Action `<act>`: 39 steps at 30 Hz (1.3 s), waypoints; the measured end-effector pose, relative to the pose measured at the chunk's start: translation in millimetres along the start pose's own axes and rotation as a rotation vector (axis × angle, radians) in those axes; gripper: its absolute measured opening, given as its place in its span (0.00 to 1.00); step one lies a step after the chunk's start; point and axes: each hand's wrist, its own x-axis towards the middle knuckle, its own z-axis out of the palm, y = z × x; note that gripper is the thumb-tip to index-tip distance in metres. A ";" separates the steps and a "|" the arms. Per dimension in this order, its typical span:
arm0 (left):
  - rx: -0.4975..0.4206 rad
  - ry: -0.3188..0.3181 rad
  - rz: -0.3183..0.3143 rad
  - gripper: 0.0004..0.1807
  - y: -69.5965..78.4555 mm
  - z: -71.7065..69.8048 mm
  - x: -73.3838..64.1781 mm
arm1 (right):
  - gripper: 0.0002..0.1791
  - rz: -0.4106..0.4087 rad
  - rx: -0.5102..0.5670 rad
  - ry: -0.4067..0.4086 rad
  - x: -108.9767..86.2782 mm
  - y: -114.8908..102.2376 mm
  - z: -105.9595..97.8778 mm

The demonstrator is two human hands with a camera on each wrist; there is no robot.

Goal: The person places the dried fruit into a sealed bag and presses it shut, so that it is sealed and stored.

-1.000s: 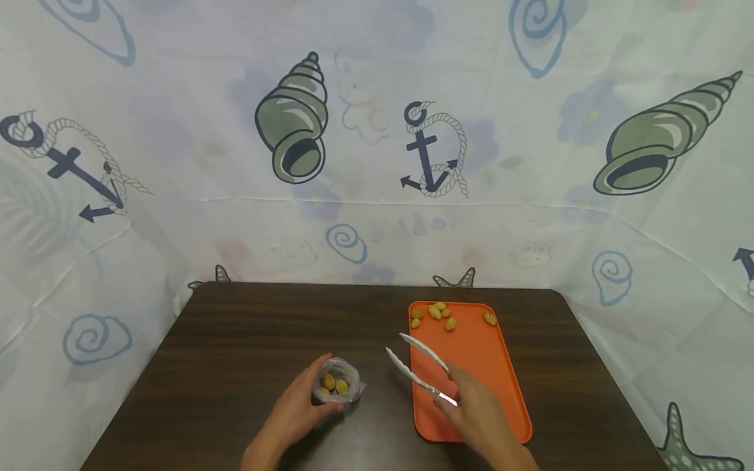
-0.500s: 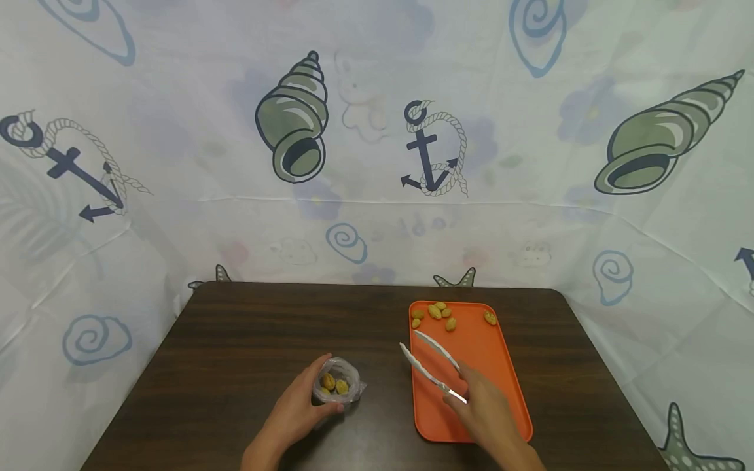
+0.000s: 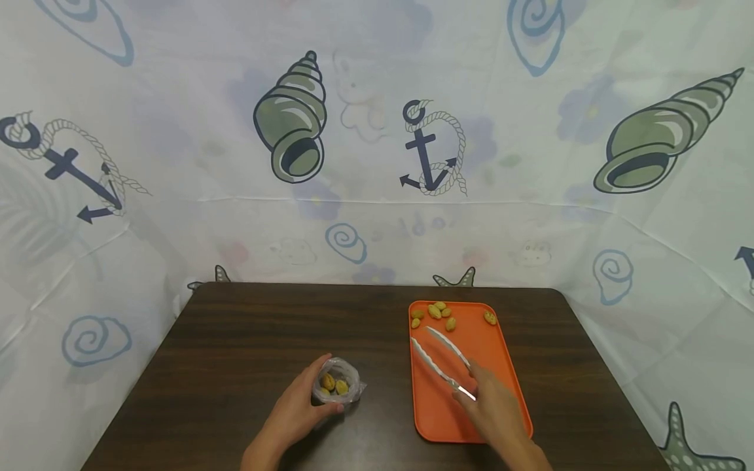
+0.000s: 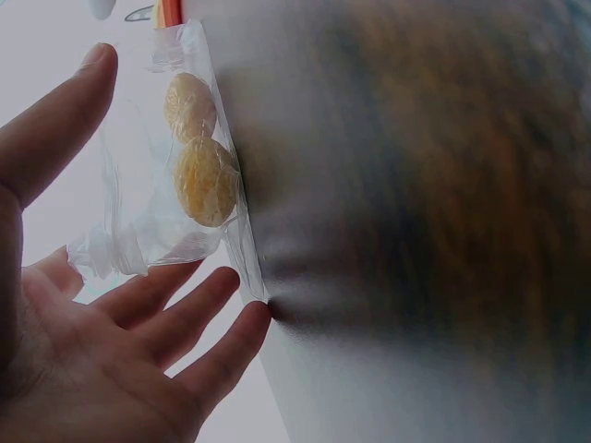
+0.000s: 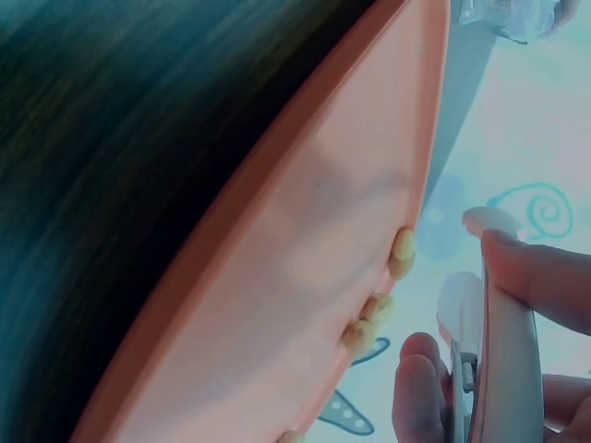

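Note:
A small clear plastic bag (image 3: 356, 379) stands with its mouth up, a few wrinkled yellow-brown oval pieces (image 3: 341, 387) inside. My left hand (image 3: 297, 404) holds it from the left, fingers at the far side and thumb at the near side. The bag's wall and two pieces (image 4: 205, 183) show in the left wrist view. My right hand (image 3: 496, 407) grips metal tongs (image 3: 438, 369) with pale tips, their arms spread and nothing between them. They hover over an orange tray (image 3: 436, 418). Several similar pieces (image 3: 434, 312) lie along its far end, past the tips.
The dark wooden table (image 3: 265, 327) carries the tray on its right and the bag near the middle front. A printed white cloth (image 3: 377, 163) hangs behind and beside the table. One piece (image 3: 489, 318) sits apart at the tray's far right corner.
My right hand has carried the spread tongs to the right, from the tray's left edge to above the tray. The left hand and the bag have stayed in place.

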 end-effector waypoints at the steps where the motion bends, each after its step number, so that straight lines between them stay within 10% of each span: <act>1: 0.000 -0.001 -0.001 0.54 -0.2 0.0 0.0 | 0.34 0.001 -0.002 0.002 0.4 0.4 -0.7; 39: 0.001 -0.013 -0.010 0.54 -0.9 0.6 0.6 | 0.31 0.063 -0.021 0.047 14.3 12.1 -3.0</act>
